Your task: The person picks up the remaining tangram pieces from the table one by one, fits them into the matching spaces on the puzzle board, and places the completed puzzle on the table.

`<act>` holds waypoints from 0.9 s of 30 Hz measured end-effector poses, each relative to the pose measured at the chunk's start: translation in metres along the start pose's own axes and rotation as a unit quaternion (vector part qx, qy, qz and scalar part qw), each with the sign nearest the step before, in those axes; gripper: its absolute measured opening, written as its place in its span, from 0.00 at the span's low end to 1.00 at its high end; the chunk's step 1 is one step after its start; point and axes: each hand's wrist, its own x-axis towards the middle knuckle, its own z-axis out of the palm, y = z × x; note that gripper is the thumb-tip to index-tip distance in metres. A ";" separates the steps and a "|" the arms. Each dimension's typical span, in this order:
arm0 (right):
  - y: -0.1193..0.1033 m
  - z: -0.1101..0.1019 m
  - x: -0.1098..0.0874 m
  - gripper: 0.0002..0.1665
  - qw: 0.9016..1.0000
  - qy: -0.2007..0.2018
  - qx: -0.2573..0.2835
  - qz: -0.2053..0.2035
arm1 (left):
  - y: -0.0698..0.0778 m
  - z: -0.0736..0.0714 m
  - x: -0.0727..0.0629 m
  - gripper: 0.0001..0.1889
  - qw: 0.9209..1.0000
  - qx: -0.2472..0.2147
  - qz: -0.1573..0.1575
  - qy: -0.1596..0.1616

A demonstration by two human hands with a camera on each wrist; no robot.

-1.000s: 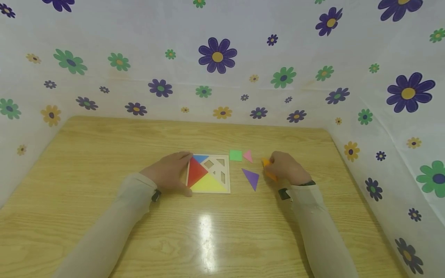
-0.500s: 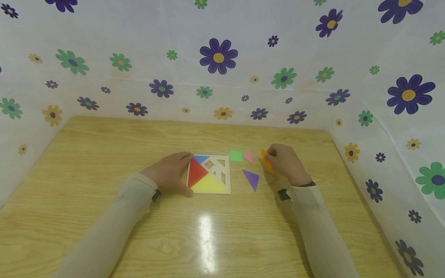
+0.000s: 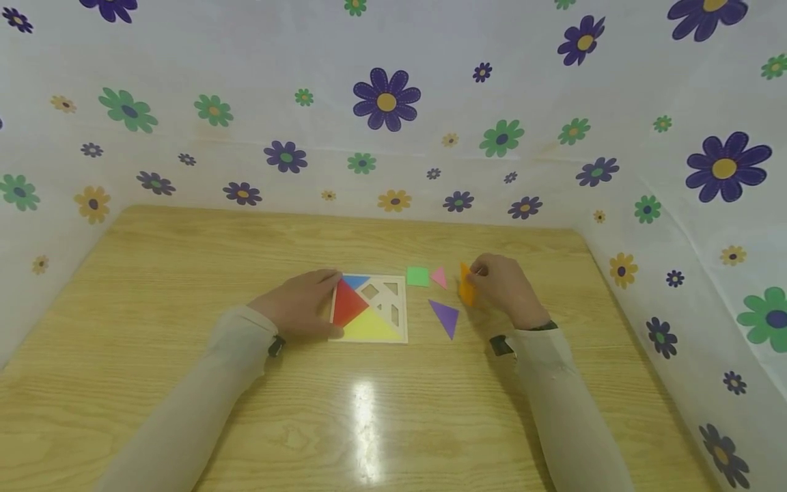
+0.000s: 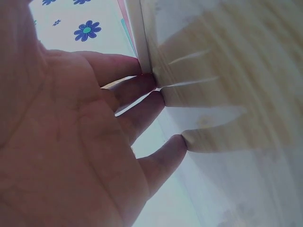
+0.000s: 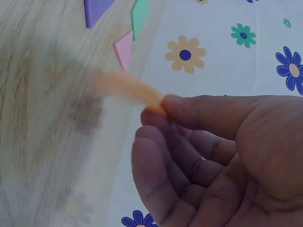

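My right hand (image 3: 505,287) pinches an orange tangram piece (image 3: 466,285) between thumb and index finger, its other fingers curled below. The piece stands on edge in the head view and is blurred in the right wrist view (image 5: 125,88). My left hand (image 3: 297,305) rests at the left side of a pale puzzle tray (image 3: 405,321), thumb over the near corner, fingers extended to its edge and the table in the left wrist view. Red (image 3: 347,305), yellow (image 3: 369,326) and blue (image 3: 354,280) pieces lie in the tray; its right part shows cut-out slots.
A green square (image 3: 418,277), a pink triangle (image 3: 439,277) and a purple triangle (image 3: 446,317) lie on the wooden table (image 3: 295,424) between tray and right hand. Flower-printed cloth (image 3: 246,68) surrounds the table at the back and sides.
The right hand has lifted the orange piece, moved it slightly away from me and turned it upright. The left thumb has shifted from beside the tray's near corner onto it.
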 end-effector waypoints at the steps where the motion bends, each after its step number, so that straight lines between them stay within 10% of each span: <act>1: 0.000 0.000 0.000 0.13 1.000 0.000 0.005 0.003 | 0.000 0.000 0.000 0.56 1.000 -0.001 -0.001 0.000; 27: -0.010 0.004 -0.001 0.12 0.998 0.048 0.034 -0.009 | 0.004 -0.002 -0.004 0.63 1.000 -0.016 -0.002 0.002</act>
